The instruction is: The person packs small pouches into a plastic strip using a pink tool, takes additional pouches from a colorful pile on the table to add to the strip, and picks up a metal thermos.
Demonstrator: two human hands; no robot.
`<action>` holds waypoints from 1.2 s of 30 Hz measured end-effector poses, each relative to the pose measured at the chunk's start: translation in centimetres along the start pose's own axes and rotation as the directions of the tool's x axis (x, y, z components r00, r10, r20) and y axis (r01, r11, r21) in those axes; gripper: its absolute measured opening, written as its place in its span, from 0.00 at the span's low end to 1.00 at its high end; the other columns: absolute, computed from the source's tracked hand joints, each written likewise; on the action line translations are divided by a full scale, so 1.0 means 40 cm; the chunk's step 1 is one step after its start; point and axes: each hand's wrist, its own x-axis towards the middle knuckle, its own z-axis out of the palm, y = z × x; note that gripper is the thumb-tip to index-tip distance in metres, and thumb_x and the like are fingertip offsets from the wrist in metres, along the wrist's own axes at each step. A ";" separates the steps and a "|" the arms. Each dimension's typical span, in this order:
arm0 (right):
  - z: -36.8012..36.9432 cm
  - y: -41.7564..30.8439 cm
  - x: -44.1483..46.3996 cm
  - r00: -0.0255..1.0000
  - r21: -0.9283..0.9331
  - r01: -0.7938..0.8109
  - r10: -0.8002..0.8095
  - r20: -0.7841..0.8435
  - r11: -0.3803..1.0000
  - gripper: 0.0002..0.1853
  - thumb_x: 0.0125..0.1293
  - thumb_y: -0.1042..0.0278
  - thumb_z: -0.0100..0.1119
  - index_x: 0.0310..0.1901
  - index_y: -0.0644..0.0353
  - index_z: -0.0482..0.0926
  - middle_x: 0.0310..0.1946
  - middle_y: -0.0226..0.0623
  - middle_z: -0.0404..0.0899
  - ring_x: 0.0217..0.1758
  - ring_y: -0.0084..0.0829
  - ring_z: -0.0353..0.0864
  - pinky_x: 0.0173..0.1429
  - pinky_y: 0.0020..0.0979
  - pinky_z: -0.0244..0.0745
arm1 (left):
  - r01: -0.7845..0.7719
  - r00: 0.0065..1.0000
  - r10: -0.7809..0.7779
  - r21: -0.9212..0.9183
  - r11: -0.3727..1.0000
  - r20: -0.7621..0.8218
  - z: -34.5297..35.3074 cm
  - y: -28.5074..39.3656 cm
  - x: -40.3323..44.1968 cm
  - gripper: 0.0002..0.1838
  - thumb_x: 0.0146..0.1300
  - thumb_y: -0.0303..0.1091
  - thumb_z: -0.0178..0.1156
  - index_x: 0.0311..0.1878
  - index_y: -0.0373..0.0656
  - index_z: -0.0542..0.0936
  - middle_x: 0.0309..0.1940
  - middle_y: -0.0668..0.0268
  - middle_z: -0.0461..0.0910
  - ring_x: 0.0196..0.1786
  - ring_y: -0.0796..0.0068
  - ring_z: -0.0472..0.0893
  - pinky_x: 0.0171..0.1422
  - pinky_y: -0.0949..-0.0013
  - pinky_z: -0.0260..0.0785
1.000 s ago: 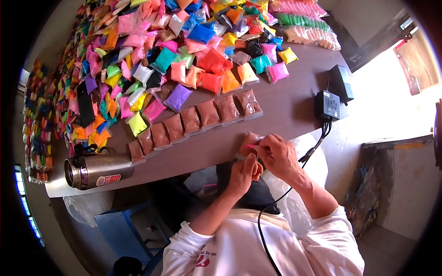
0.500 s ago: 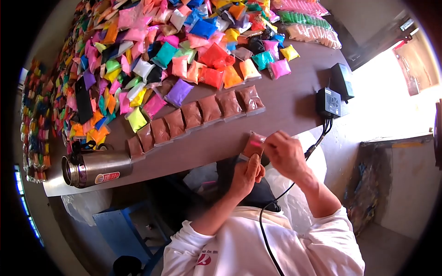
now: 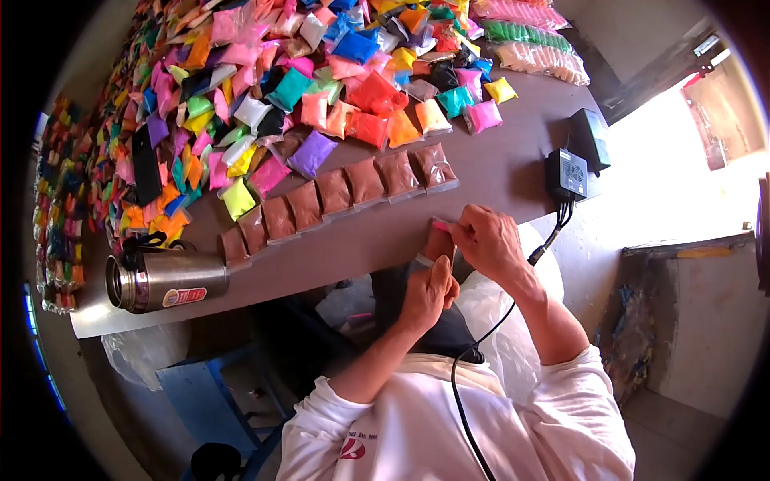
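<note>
Near the table's front edge, my left hand (image 3: pixel 429 295) pinches the lower end of a small brown packet (image 3: pixel 438 243) between thumb and fingers. My right hand (image 3: pixel 488 244) is closed at the packet's upper right side, its fingertips on a small pink piece (image 3: pixel 440 227). Whether the pink piece is a tool or a scrap is too small to tell. Beyond my hands, a slanting row of several brown packets (image 3: pixel 367 183) lies flat on the table (image 3: pixel 513 164).
Many coloured packets (image 3: pixel 373 92) are heaped at the back and left. A steel flask (image 3: pixel 172 279) lies at the left front edge. A black box with cables (image 3: pixel 566 175) stands at the right. A blue chair (image 3: pixel 210 401) is below the table.
My right hand has come back from the right to the packet's upper end, after moving away half a second ago. My left hand keeps its grip. The whole view has shifted slightly.
</note>
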 end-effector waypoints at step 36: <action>0.016 0.008 -0.076 0.973 0.222 -0.171 0.200 -0.115 0.960 0.08 0.57 0.71 0.61 0.27 0.64 0.75 0.22 0.45 0.77 0.26 0.42 0.79 0.31 0.36 0.71 | 0.003 1.000 -0.004 -0.024 1.000 -0.029 -0.032 -0.012 -0.012 0.31 0.73 0.51 0.44 0.14 0.43 0.62 0.10 0.68 0.66 0.12 0.83 0.63 0.17 0.77 0.52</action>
